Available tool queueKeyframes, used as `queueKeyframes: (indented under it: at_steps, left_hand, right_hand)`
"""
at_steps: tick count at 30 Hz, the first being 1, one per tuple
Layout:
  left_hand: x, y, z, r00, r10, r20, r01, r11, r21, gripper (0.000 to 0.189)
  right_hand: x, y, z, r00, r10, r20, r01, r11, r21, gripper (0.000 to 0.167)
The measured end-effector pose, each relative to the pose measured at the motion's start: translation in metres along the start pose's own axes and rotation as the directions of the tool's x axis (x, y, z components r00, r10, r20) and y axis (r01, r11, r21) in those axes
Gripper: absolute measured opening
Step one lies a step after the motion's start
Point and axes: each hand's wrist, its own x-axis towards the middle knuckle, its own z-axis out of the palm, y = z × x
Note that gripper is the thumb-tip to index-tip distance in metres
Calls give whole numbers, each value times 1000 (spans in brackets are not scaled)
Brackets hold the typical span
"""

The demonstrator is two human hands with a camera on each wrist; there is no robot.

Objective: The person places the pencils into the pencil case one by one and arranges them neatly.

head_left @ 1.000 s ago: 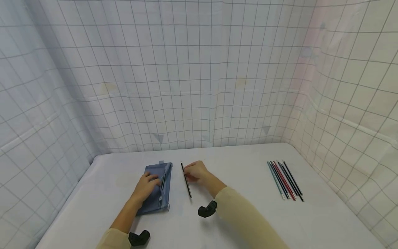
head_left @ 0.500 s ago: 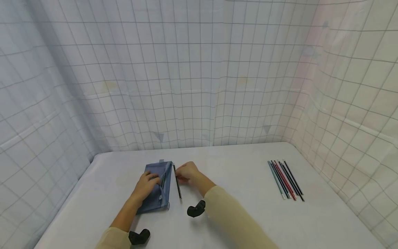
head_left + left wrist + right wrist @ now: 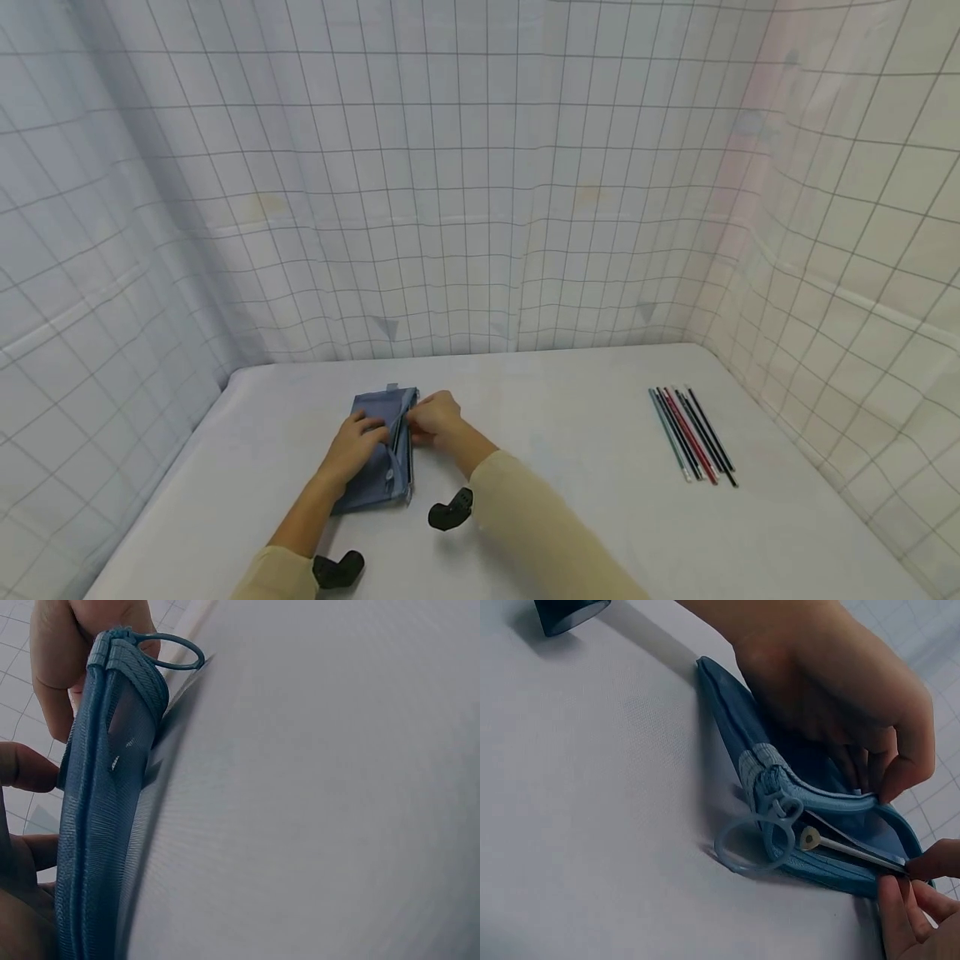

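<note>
A blue mesh zip pouch (image 3: 369, 492) lies on the table, its zipped side gaping open. My left hand (image 3: 351, 450) rests over the pouch, and in the right wrist view its thumb and finger pinch the lip of the opening. At that opening my right hand (image 3: 435, 421) pinches a dark pencil (image 3: 855, 853) lengthwise. The pencil's pale end shows between the two zip edges, beside the blue pull ring (image 3: 754, 844). Part of the pencil is hidden by my right fingers (image 3: 900, 915). Another dark pencil (image 3: 396, 432) shows inside the pouch.
Several pencils (image 3: 692, 435), teal, black and red, lie side by side on the right of the white table (image 3: 555, 500). Black trackers (image 3: 452, 510) sit at both wrists. Gridded white curtains (image 3: 480, 208) stand around the back and sides.
My right hand has moved left with the pencil, from the table beside the pouch to its opening. The left hand has stayed on the pouch.
</note>
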Motion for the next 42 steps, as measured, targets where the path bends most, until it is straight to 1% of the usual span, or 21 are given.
queueKeyframes:
  at_steps: [5,12,16,20,23,24,27,29,32,35,37,42]
  left_hand:
    - [-1,1,0,1000,-8,3,8,1000,5,63]
    - [-1,2,-1,1000,-10,-3,10,1000,20,62]
    - [-1,2,-1,1000,-6,-1,6,1000,16,61]
    - [-1,0,-1,1000,2,2,-2,1000,-4,61]
    - [-1,0,0,1000,0,4,0,1000,-8,61]
    - [-1,-1,1,1000,-3,5,3,1000,-9,62]
    - [-1,-1,1,1000,-7,11,8,1000,-16,61]
    - [0,0,0,1000,-5,16,5,1000,-16,62]
    - [1,2,0,1000,2,21,-1,1000,-17,62]
    - [1,4,-1,1000,-1,25,2,1000,-8,63]
    - [2,5,-1,1000,-9,27,9,1000,-8,63]
    - [2,4,-2,1000,-14,21,14,1000,2,63]
  right_hand:
    - [1,1,9,999,20,-25,-19,999,26,13]
    - [1,3,15,1000,3,-18,-2,998,57,16]
    - [2,3,16,999,2,-36,0,998,68,18]
    - [3,4,18,999,-6,-48,8,999,39,20]
    - [1,4,17,999,1,-54,0,1000,7,22]
    - [0,3,17,999,8,-49,-7,1000,11,22]
    - [-3,2,14,1000,22,-10,-22,999,46,14]
    - [-4,0,10,999,31,42,-34,996,79,10]
    - [-4,-2,1,990,40,135,-57,990,130,13]
    - [-2,-4,-8,977,56,204,-89,983,158,15]
    - [-1,-6,-14,970,61,234,-100,982,158,17]
    - [3,-10,-27,955,67,288,-105,987,120,24]
